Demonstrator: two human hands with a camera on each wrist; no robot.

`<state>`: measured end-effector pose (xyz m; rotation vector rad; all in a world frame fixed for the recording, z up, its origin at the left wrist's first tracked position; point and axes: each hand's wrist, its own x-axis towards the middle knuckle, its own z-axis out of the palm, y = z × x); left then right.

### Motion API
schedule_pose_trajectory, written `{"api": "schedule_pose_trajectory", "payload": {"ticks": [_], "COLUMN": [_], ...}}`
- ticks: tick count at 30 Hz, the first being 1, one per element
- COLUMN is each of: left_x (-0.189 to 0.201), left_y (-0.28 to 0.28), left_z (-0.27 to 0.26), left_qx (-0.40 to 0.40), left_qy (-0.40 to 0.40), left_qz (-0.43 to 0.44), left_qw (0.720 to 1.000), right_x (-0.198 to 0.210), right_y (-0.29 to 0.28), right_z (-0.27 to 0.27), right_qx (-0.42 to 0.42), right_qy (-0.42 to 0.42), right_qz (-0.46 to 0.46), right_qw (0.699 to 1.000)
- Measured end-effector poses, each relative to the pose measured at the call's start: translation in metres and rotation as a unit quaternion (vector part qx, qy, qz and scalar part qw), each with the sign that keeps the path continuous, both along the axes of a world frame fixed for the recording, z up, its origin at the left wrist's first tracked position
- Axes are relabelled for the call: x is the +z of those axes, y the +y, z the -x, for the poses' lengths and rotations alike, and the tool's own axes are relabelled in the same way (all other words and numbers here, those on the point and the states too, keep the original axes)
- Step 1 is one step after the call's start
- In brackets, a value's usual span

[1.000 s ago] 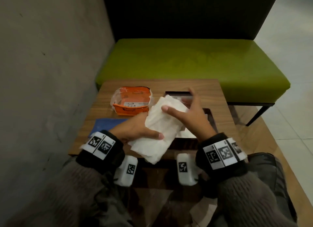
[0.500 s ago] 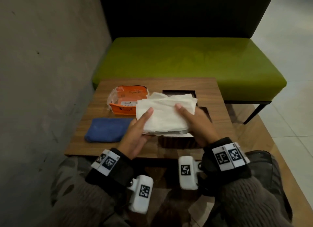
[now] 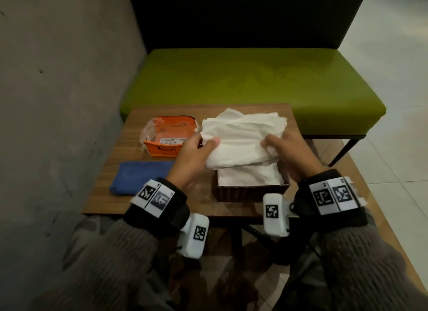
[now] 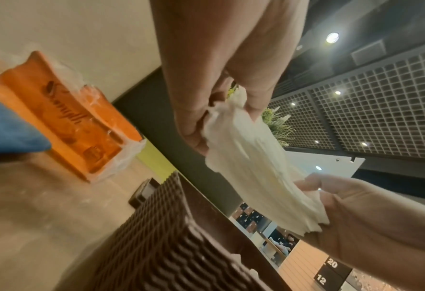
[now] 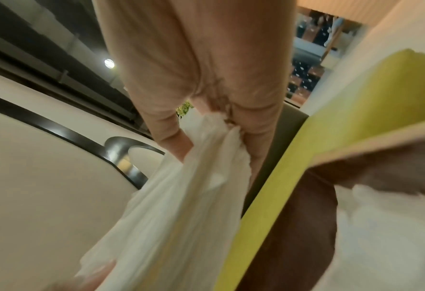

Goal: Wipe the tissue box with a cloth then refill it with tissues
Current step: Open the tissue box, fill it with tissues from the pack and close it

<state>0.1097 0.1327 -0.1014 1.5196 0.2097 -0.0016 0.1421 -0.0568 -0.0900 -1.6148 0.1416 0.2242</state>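
The thick stack of white paper tissues (image 3: 243, 143) is now lifted above the dark brown box with the ribbed woven wall (image 3: 251, 191), and its far edge is raised and fanned a little. Half a second ago the same stack lay flatter and lower over the box, with fingers resting on top of it. In my judgement the person is shaping the stack so that it goes down into the box, where white tissues (image 3: 250, 175) already lie. So the refilling is in progress, not finished.

The left hand (image 3: 194, 157) pinches the left edge of the stack between thumb and curled fingers; the left wrist view shows this clearly. The right hand (image 3: 291, 153) grasps the right edge, its fingers bent around the paper.

Left of the box, the folded blue cloth (image 3: 141, 177) lies on the wooden table (image 3: 106, 204). The orange plastic tissue packet (image 3: 169, 136), opened, sits behind the cloth, and a green bench seat (image 3: 254, 79) stands beyond the table.
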Motion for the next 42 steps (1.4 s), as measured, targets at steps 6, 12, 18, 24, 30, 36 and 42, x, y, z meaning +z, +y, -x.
{"api": "schedule_pose_trajectory", "payload": {"ticks": [6, 12, 18, 24, 30, 36, 42], "left_x": [-0.007, -0.046, -0.034, -0.037, -0.04, -0.025, -0.034], "left_y": [-0.003, -0.002, -0.01, -0.015, -0.021, -0.001, 0.036], "left_z": [-0.016, -0.019, -0.022, 0.0, -0.013, -0.044, -0.095], "left_qx": [0.001, -0.033, -0.084, -0.019, -0.177, -0.105, -0.23], "left_qy": [-0.087, -0.048, -0.027, -0.212, -0.095, -0.105, 0.042], "left_qz": [-0.158, -0.418, -0.623, -0.573, -0.721, -0.521, -0.445], "left_qw": [0.984, 0.907, 0.778, 0.792, 0.663, 0.841, 0.865], "right_x": [-0.001, -0.03, -0.031, -0.024, -0.049, -0.039, -0.056], "right_y": [-0.023, -0.022, -0.014, -0.01, 0.011, 0.02, 0.032], "right_z": [-0.007, 0.002, 0.009, 0.029, 0.022, 0.021, 0.013], "right_qx": [-0.024, 0.065, 0.104, 0.033, 0.179, 0.181, 0.296], "right_qy": [-0.093, -0.042, -0.06, -0.185, -0.042, -0.092, -0.019], "right_qz": [0.142, 0.437, 0.61, 0.501, 0.523, 0.532, 0.542], "right_qw": [0.985, 0.896, 0.783, 0.845, 0.832, 0.822, 0.786]}}
